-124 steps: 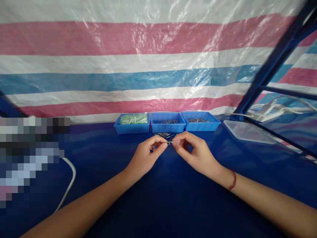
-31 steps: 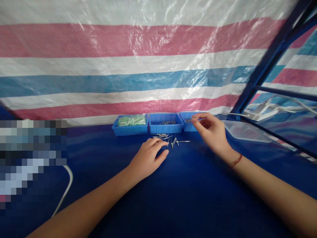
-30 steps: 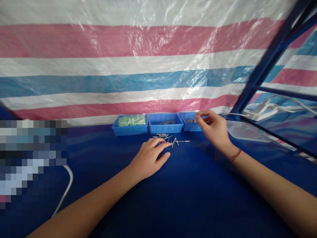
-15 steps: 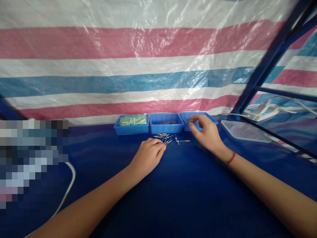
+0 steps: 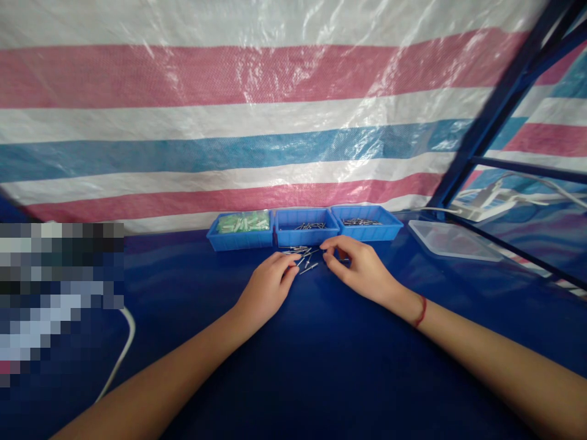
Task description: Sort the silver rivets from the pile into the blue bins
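Observation:
Several silver blind rivets [image 5: 309, 267] lie in a loose pile on the blue table, between my two hands. My left hand [image 5: 268, 284] rests at the pile's left side, thumb and fingers closed together around what looks like one rivet at the fingertips. To the right of the pile is my right hand [image 5: 362, 269], its thumb and forefinger curved with a small gap between them. Part of a rivet shows behind that thumb. Behind the pile, the middle blue bin [image 5: 307, 238] and the right blue bin [image 5: 371, 233] hold more rivets.
A left blue bin [image 5: 241, 242] contains pale green pieces in clear plastic. At the right lies a translucent lid [image 5: 452, 241], near a white power strip [image 5: 486, 205] and a dark blue metal frame [image 5: 486, 131]. Striped sheeting [image 5: 229, 122] hangs behind; a white cable [image 5: 126, 348] runs at left.
My right hand has come out of the right bin and moved down and left to the loose rivets. My left hand has shifted slightly left; some rivets in the pile lie differently.

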Motion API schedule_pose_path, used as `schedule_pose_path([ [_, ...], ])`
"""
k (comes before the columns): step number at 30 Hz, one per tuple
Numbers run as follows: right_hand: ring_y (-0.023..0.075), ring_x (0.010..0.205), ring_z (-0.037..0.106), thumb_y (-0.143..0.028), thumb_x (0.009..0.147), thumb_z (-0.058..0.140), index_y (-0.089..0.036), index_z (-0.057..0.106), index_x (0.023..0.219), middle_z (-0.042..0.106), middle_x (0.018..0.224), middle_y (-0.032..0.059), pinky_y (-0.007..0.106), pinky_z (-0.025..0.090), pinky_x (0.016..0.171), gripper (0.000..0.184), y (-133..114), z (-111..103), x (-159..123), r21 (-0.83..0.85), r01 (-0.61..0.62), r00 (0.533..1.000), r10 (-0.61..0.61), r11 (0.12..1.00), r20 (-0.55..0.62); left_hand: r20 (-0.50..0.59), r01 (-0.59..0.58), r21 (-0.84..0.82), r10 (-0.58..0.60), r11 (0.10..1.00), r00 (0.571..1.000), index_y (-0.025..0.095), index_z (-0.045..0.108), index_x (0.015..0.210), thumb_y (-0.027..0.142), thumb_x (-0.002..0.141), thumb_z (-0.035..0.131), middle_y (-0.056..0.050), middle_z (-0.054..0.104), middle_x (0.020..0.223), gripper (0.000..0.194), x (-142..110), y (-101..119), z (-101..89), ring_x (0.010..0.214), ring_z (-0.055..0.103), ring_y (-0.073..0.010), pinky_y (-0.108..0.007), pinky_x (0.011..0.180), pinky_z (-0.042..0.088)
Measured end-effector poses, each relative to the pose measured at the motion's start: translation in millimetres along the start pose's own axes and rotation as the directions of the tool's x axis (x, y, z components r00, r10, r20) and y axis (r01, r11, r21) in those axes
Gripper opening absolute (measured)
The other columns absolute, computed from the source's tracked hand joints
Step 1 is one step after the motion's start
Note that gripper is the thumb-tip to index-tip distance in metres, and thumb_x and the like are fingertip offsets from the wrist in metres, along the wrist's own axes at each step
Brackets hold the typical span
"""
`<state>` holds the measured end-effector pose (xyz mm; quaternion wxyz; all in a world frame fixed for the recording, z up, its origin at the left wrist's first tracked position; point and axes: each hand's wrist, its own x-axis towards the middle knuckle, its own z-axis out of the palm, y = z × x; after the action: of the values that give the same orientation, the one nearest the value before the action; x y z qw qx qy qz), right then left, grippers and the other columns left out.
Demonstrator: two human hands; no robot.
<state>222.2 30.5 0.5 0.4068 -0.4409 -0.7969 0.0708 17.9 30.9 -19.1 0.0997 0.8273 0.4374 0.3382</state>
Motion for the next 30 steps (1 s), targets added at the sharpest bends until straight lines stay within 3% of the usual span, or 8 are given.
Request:
schedule_pose_path([
  [7, 0.0128, 0.065, 0.057, -0.028, 0.081, 0.059, -0.018, 0.065, 0.092, 0.065, 0.079, 0.0029, 0.025, 0.046, 0.059, 0.017, -12.1, 6.8, -4.1, 0.233, -0.091, 0.992, 0.068, 0.968, 0.105, -0.068, -0.059, -0.213, 0.046, 0.975, 0.997, 0.020, 0.059, 0.108, 0.020, 0.087, 0.052, -0.003, 0.066, 0.096, 0.023, 0.5, 3.8, -4.4, 0.085, 0.063, -0.0148, -0.028, 0.080, 0.051],
  [15, 0.0159, 0.073, 0.061, -0.035, 0.081, 0.061, -0.018, 0.067, 0.086, 0.069, 0.085, 0.0046, 0.029, 0.049, 0.067, 0.019, -20.9, 8.3, -7.0, 0.446, -0.195, 0.978, 0.136, 0.873, 0.160, -0.012, -0.039, -0.366, 0.037, 0.930, 0.999, 0.019, 0.052, 0.116, 0.022, 0.088, 0.051, -0.003, 0.067, 0.094, 0.029, -2.8, 11.5, -7.7, 0.084, 0.064, -0.0136, -0.025, 0.076, 0.050],
  [19, 0.0159, 0.073, 0.061, -0.035, 0.081, 0.061, -0.017, 0.066, 0.082, 0.068, 0.083, 0.0045, 0.029, 0.049, 0.066, 0.019, -20.8, 8.2, -8.5, 0.455, -0.175, 0.982, 0.125, 0.873, 0.138, 0.010, -0.045, -0.323, 0.051, 0.945, 0.999, 0.019, 0.053, 0.115, 0.024, 0.088, 0.051, -0.003, 0.067, 0.095, 0.028, -4.0, 14.9, -9.3, 0.083, 0.063, -0.0138, -0.026, 0.076, 0.049],
  [25, 0.0159, 0.070, 0.061, -0.035, 0.082, 0.060, -0.019, 0.067, 0.086, 0.067, 0.082, 0.0050, 0.029, 0.049, 0.062, 0.018, -23.7, 6.5, -9.4, 0.420, -0.155, 0.986, 0.117, 0.894, 0.115, 0.048, -0.055, -0.240, 0.068, 0.969, 0.997, 0.019, 0.062, 0.091, 0.025, 0.087, 0.051, -0.002, 0.065, 0.084, 0.013, -1.7, 17.5, -10.6, 0.077, 0.061, -0.0139, -0.026, 0.071, 0.048],
  [30, 0.0123, 0.060, 0.054, -0.033, 0.082, 0.060, -0.019, 0.067, 0.084, 0.065, 0.075, 0.0032, 0.025, 0.043, 0.053, 0.016, -24.8, 4.9, -9.2, 0.373, -0.101, 0.994, 0.077, 0.922, 0.078, -0.001, -0.055, -0.227, 0.056, 0.972, 0.998, 0.018, 0.061, 0.087, 0.022, 0.085, 0.054, -0.001, 0.065, 0.084, 0.008, -1.4, 18.4, -10.4, 0.076, 0.060, -0.0127, -0.024, 0.070, 0.048],
])
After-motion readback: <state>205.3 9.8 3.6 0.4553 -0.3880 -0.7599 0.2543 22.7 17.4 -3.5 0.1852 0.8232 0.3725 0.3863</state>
